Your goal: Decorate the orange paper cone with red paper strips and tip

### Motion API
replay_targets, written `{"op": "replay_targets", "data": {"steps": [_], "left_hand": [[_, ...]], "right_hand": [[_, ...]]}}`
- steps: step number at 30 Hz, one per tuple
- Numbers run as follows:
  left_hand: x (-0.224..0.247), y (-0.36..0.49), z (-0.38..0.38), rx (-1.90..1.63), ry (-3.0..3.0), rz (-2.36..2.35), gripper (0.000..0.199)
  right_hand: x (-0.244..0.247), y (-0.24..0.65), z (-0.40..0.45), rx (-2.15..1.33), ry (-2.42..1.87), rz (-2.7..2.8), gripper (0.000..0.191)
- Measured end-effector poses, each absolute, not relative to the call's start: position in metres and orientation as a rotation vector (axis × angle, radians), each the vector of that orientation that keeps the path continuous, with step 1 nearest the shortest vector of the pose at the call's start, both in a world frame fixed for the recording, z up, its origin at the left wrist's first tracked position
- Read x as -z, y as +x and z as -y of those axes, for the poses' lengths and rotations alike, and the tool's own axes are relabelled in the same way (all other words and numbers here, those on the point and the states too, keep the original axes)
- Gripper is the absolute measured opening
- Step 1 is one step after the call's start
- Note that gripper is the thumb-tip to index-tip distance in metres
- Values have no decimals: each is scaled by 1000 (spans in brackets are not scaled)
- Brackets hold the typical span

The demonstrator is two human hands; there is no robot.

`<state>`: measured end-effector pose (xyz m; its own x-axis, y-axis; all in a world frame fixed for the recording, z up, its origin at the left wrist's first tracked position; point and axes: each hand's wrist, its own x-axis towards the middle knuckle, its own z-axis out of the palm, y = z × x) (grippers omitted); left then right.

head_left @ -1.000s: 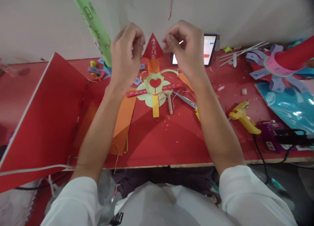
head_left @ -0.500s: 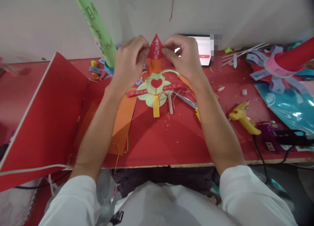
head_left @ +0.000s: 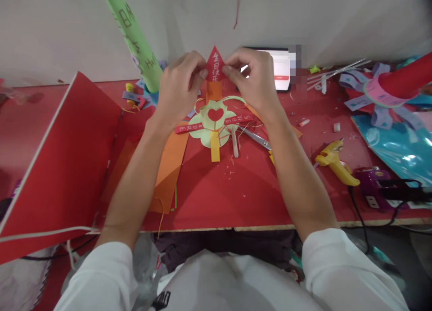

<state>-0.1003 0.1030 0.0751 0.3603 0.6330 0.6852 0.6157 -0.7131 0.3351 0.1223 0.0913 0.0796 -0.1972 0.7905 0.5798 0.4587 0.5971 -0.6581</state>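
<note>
A red paper cone [head_left: 214, 65] with white writing stands point up on an orange paper tube [head_left: 213, 91]. My left hand [head_left: 182, 83] pinches the cone's left edge, and my right hand [head_left: 251, 79] pinches its right edge. Below the tube is a pale green paper flower [head_left: 204, 140] with a red heart [head_left: 215, 114] at its middle. Red strips with white writing, such as the right one [head_left: 240, 119], stick out to both sides, and a yellow strip [head_left: 215, 146] points toward me. Scissors [head_left: 258, 140] lie by the flower, partly behind my right forearm.
Orange paper sheets [head_left: 170, 167] lie under my left forearm. A red board [head_left: 64, 162] leans at the left. A green paper tube [head_left: 135, 38] stands at the back. On the right are a yellow glue gun [head_left: 334, 162], its cord, a purple device [head_left: 373, 189] and a tablet [head_left: 281, 70].
The cone has turned slightly, so its white writing faces me more squarely. My left fingers have shifted a little to the right; both hands keep their pinch.
</note>
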Motion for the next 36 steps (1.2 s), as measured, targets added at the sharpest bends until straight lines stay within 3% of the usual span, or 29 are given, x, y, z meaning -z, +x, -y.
{"op": "replay_targets", "data": {"steps": [6, 17, 28, 36], "left_hand": [[-62, -98, -116, -1460, 2528, -1053, 16], [-69, -101, -114, -1310, 2470, -1156, 28], [-69, -100, -113, -1375, 2430, -1150, 24], [-69, -97, -111, -1434, 2470, -1111, 9]], "right_hand": [[-73, 121, -97, -402, -959, 1809, 14], [-72, 121, -99, -426, -979, 1814, 15], [-76, 119, -96, -392, -958, 1845, 13], [-76, 119, -95, -424, -961, 1852, 16]]}}
